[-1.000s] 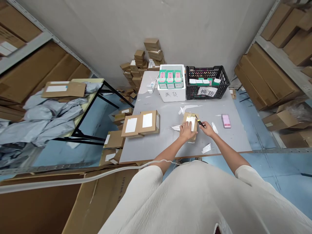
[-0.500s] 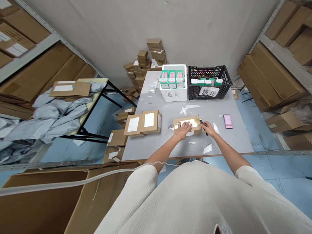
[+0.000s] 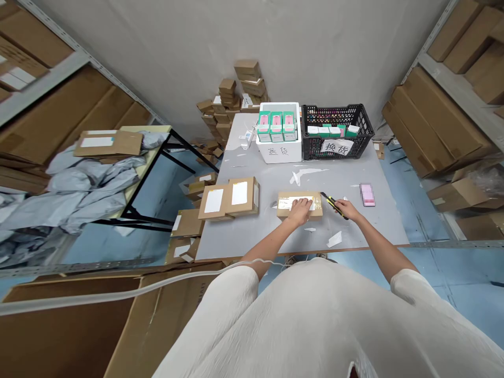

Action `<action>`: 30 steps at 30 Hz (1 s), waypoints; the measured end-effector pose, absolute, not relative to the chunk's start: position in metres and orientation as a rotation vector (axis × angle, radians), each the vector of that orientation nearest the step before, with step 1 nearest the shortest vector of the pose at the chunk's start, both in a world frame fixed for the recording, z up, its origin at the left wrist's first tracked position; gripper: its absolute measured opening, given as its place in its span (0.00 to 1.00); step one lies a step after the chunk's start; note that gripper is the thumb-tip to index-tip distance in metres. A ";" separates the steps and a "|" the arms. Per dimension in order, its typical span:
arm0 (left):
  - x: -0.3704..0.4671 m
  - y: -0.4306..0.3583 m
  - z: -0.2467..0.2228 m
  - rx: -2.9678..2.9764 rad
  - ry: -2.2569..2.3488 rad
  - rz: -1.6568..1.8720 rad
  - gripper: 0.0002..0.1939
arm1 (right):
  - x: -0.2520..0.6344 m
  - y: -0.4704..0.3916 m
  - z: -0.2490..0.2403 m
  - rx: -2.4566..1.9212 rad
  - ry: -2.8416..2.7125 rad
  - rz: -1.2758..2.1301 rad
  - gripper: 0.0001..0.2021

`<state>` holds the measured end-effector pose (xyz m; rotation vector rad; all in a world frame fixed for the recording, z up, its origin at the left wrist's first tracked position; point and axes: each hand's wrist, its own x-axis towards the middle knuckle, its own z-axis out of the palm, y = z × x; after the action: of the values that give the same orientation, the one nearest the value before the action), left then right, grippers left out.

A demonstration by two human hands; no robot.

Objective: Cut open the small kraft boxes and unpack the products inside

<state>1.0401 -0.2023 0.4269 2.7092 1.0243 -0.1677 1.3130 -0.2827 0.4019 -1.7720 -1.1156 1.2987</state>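
Note:
A taped cardboard box (image 3: pixel 283 201) with a white label lies on the grey table in front of me. My left hand (image 3: pixel 301 210) is on the box's top and near side, its fingers bent and close together, gripping it. To the right of the box, my right hand (image 3: pixel 348 209) is closed around a black and yellow utility knife (image 3: pixel 333 203). The knife's tip points left, toward the box's right end, with a small gap between them. White paper scraps (image 3: pixel 334 239) lie near both hands.
Two labelled cardboard boxes (image 3: pixel 239 192) lie to the left. Behind stand a white foam box (image 3: pixel 279 154) and a black crate (image 3: pixel 357 148), both holding green-and-white packages. A phone (image 3: pixel 367 195) lies at the right. Grey parcels (image 3: pixel 98 178) cover a side table; a pale cable (image 3: pixel 157 286) crosses low left.
My right hand with the knife has drawn away to the right from the box's end. My left hand's spread fingers have drawn together, and the box is turned straighter.

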 end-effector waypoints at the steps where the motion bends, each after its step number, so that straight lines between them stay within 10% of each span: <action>1: 1.041 -0.201 0.427 2.703 1.026 -0.174 0.36 | 1.319 -0.284 0.402 -1.782 -1.159 1.286 0.15; 30: 1.048 -0.196 0.413 2.682 1.064 -0.266 0.40 | 1.343 -0.245 0.390 -1.950 -2.050 0.729 0.20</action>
<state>1.0475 -0.1964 0.4129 2.6817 1.0637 -0.2660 1.3429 -0.2452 0.3903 -1.9500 -2.0505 0.7286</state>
